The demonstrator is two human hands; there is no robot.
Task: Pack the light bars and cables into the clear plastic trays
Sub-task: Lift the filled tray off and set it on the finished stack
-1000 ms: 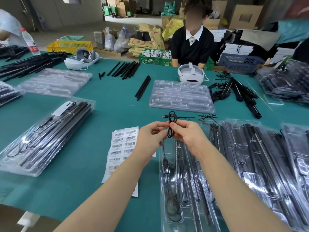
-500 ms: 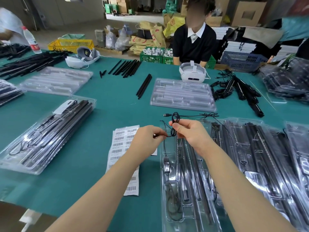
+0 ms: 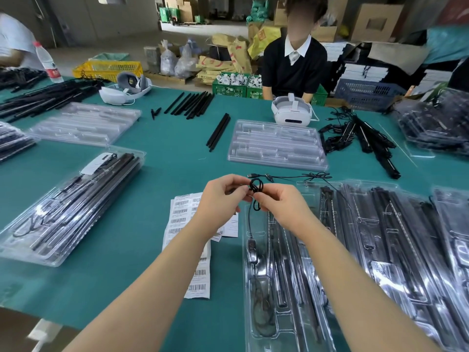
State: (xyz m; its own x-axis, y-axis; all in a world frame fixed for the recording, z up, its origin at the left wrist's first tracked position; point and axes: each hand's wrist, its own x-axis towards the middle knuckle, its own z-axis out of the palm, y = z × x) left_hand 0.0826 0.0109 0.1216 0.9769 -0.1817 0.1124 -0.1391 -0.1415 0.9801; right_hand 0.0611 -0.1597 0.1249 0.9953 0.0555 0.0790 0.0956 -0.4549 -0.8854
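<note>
A thin black cable (image 3: 255, 186) is coiled into small loops between my two hands, above the top end of a clear plastic tray (image 3: 256, 336). My left hand (image 3: 220, 199) pinches the coil from the left. My right hand (image 3: 284, 207) pinches it from the right. The cable's lower run hangs down to an inline box (image 3: 252, 248) lying in the tray beside black light bars (image 3: 286, 265). Its other end, with plugs, trails right over the green table (image 3: 142, 240). An empty clear tray (image 3: 276, 144) lies beyond my hands.
Barcode label sheets (image 3: 187, 224) lie left of the tray. Filled trays (image 3: 396, 237) overlap at right; another filled tray (image 3: 68, 209) sits at left. Loose black bars (image 3: 193, 104) and two white headsets (image 3: 291, 110) lie farther back. A person sits across the table.
My hands have kept working the cable coil, with the left hand closing back in on the loops. The view has shifted slightly.
</note>
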